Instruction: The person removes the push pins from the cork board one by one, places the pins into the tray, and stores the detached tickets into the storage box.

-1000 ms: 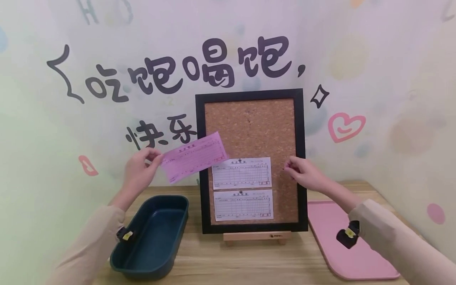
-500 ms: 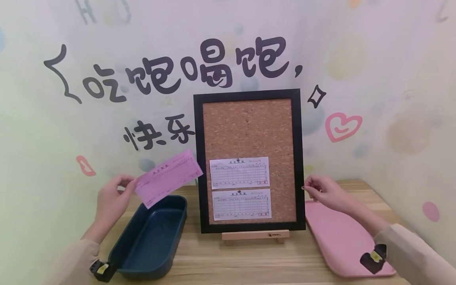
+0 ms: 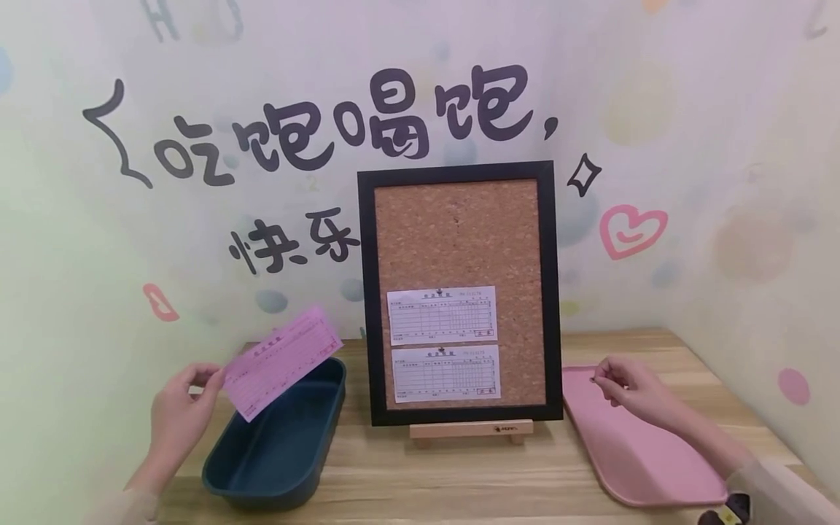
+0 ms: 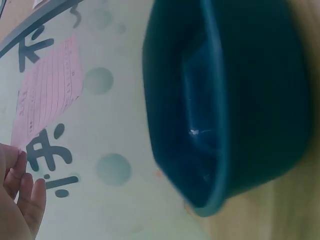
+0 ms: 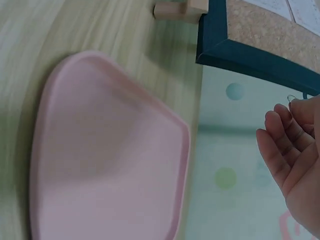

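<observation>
My left hand (image 3: pixel 185 410) pinches a pink receipt slip (image 3: pixel 282 363) by its lower left corner, tilted over the back of the dark blue bin (image 3: pixel 269 467). In the left wrist view the pink slip (image 4: pixel 50 87) hangs out from the thumb and fingers. Over the pink tray (image 3: pixel 630 437), my right hand (image 3: pixel 626 394) pinches a small pin (image 5: pixel 291 98) between thumb and forefinger; most of it is hidden. Two white receipts, an upper one (image 3: pixel 442 317) and a lower one (image 3: pixel 446 375), are fixed one above the other on the corkboard (image 3: pixel 459 233), each with a dark pin at its top.
The black-framed board stands on a small wooden easel (image 3: pixel 470 430) on the wooden table (image 3: pixel 374 474). The bin lies left of it, the tray right. A wall (image 3: pixel 295 44) with painted lettering rises close behind.
Both hands have drawn down and apart from the board. The pink slip moved left and down, off the board's edge to over the bin; the right hand moved right with the pin.
</observation>
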The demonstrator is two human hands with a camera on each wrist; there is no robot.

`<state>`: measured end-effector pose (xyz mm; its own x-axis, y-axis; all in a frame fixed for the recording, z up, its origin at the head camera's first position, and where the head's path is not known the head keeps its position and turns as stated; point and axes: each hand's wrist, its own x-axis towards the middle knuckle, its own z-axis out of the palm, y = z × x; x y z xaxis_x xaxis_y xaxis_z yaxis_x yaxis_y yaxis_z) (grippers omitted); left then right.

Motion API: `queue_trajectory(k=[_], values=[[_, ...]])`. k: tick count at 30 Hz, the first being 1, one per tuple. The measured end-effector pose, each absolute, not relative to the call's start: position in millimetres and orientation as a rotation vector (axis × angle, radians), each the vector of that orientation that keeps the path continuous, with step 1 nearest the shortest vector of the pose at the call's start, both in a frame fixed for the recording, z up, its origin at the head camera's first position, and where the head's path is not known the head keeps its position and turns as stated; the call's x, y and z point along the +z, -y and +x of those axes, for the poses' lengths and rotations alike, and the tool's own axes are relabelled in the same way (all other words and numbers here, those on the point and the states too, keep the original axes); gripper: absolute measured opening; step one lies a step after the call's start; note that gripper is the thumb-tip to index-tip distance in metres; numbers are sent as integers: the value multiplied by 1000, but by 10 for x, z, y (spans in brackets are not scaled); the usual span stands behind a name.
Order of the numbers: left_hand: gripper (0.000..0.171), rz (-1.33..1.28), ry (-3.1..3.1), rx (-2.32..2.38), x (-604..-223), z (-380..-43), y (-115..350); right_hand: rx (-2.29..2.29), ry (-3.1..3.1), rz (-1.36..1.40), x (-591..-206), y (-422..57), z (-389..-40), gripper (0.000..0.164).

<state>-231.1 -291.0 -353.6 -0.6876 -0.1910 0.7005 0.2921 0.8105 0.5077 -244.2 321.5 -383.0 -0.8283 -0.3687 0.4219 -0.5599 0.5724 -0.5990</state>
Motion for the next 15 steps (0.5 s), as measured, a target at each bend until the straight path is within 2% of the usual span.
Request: queue_trajectory(k=[6, 15], values=[[4, -1, 2215, -774, -3671, -2229, 2957, 1155, 2602, 728, -3973, -3308, -2421, 8], [8, 141, 2290, -791, -3845, -2158, 2860, 1316, 2522, 836, -4245, -3451, -2417, 10]])
